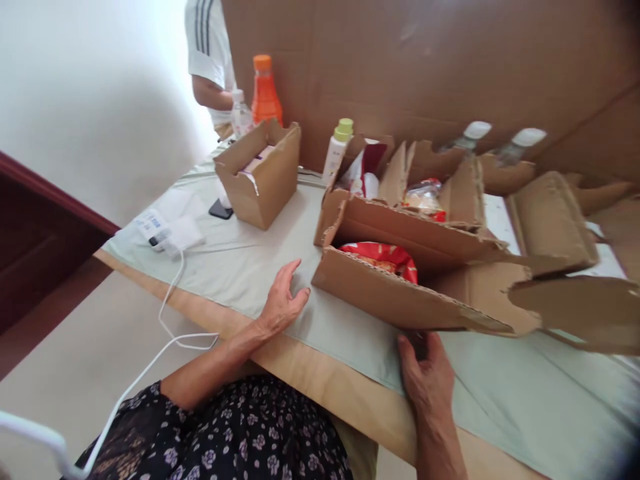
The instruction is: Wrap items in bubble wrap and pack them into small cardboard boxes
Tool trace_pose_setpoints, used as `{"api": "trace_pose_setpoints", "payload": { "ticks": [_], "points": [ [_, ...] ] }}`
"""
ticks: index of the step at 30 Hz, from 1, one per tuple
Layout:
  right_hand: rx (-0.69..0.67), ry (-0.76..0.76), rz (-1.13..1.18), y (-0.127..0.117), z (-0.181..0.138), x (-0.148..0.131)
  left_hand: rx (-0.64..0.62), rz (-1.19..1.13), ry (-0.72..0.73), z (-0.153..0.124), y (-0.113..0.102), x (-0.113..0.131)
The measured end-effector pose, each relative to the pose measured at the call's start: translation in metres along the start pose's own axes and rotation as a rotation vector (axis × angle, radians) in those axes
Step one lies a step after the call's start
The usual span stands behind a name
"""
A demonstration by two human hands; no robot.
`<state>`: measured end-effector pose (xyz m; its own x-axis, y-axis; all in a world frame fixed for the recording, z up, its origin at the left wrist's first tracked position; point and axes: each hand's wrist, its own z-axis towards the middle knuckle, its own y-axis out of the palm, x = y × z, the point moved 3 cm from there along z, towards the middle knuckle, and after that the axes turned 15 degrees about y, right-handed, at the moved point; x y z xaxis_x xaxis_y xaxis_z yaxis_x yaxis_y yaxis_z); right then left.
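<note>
A long open cardboard box (400,297) stands near the front of the table, with a red snack packet (385,259) lying inside it. My left hand (283,303) is just off the box's left end, open, thumb and fingers apart, holding nothing. Below the box's front wall is my right hand (429,373). Its thumb and fingers are spread with nothing visible between them, and the fingertips are at the lower edge, partly hidden. Whether they press on the cardboard cannot be made out.
Behind are more cardboard compartments with a clear packet (425,197), a green-capped white bottle (337,150) and white-capped bottles (525,143). To the left stand a smaller carton (270,183), an orange bottle (265,93), a dark phone (221,209) and a white cable (173,287). A person (210,60) is beyond.
</note>
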<state>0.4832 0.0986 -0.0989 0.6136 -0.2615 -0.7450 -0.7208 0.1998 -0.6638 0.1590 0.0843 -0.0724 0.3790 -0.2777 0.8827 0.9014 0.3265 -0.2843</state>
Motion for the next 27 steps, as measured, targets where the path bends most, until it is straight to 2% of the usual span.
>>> {"api": "trace_pose_setpoints", "payload": {
  "ticks": [7,11,14,18,27],
  "points": [
    [0.058,0.1,-0.004,-0.002,0.0,-0.013,0.384,0.299,0.017,0.017,-0.106,-0.028],
    [0.063,0.124,-0.055,-0.003,-0.001,-0.019,0.515,0.362,-0.004,0.032,-0.144,-0.042],
    [0.081,0.141,-0.098,-0.003,-0.001,-0.021,0.558,0.369,-0.003,0.051,-0.159,-0.05],
    [0.077,0.179,-0.111,-0.004,-0.001,-0.022,0.515,0.413,-0.017,0.084,-0.168,-0.066],
    [0.107,0.175,-0.143,-0.004,0.0,-0.022,0.473,0.374,-0.104,0.154,-0.168,-0.114]
  ]
}}
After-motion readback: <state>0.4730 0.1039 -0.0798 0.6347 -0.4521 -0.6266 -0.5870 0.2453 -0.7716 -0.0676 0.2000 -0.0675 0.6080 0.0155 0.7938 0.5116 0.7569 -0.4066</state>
